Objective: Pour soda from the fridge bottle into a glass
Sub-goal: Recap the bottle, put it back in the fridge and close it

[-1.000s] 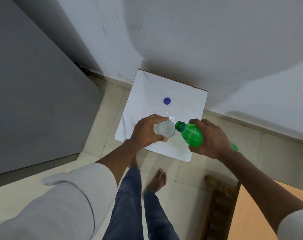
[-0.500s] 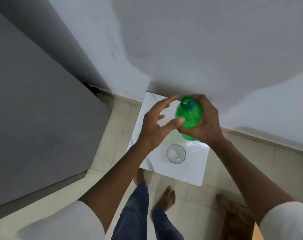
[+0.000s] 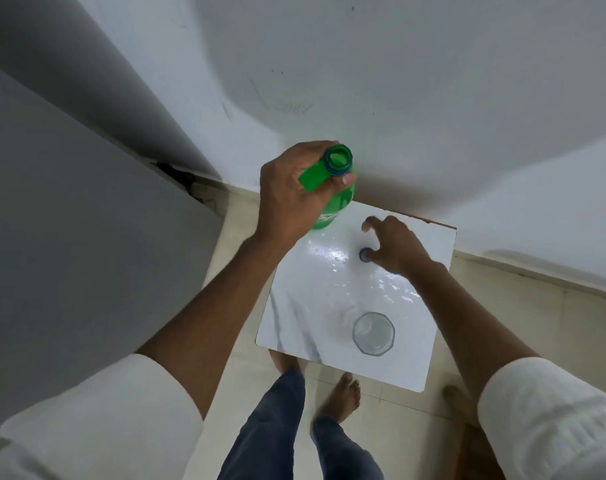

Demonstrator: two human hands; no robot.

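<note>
the left hand [image 3: 287, 195] grips the open green bottle [image 3: 332, 192] upright by its neck over the white table's [image 3: 429, 327] far left corner; keep it steady while the right hand [image 3: 396, 251] pinches the blue cap [image 3: 364, 255] near the far edge. the glass [image 3: 373, 333] stands toward the near right corner, the glossy top set against a pale wall on tiled floor.

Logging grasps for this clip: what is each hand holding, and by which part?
The left hand grips the green bottle by its neck and shoulder, just below the open mouth. The right hand pinches the blue cap at its rim on the table.
</note>
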